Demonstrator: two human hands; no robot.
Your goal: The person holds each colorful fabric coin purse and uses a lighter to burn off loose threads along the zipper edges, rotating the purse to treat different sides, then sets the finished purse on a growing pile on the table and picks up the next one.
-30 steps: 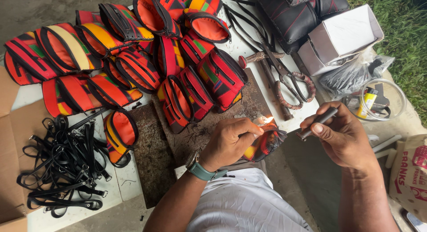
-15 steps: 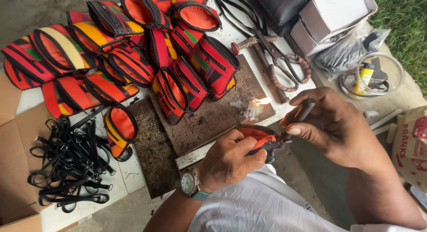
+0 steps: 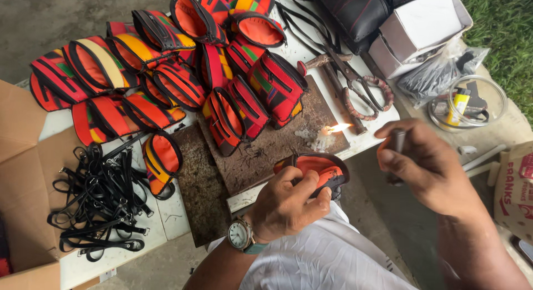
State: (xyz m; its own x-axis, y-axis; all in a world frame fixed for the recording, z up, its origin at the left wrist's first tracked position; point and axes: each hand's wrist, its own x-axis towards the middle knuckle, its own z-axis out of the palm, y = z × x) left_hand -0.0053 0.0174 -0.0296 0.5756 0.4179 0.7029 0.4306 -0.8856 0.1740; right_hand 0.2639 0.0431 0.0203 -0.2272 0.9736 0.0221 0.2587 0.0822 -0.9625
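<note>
My left hand (image 3: 286, 204), with a wristwatch on the wrist, grips a small open pouch (image 3: 319, 169) with an orange lining and black rim, held over my lap at the table's edge. To its right, my right hand (image 3: 425, 165) is closed around a short dark tool (image 3: 397, 141) pointing up. A small flame (image 3: 336, 128) burns on a candle stub on the rusty metal plate (image 3: 277, 148) just beyond both hands.
Several red, orange and green patterned pouches (image 3: 166, 84) cover the white table. A heap of black straps (image 3: 97, 201) lies at the left beside a cardboard box (image 3: 22, 184). Scissors (image 3: 358, 84), a hammer, a white box (image 3: 425, 29) and a clear round tub (image 3: 466, 104) sit at the right.
My left hand brought the pouch nearer to me and turned its open mouth upward. My right hand shifted right with the tool, away from the flame. The view moved closer.
</note>
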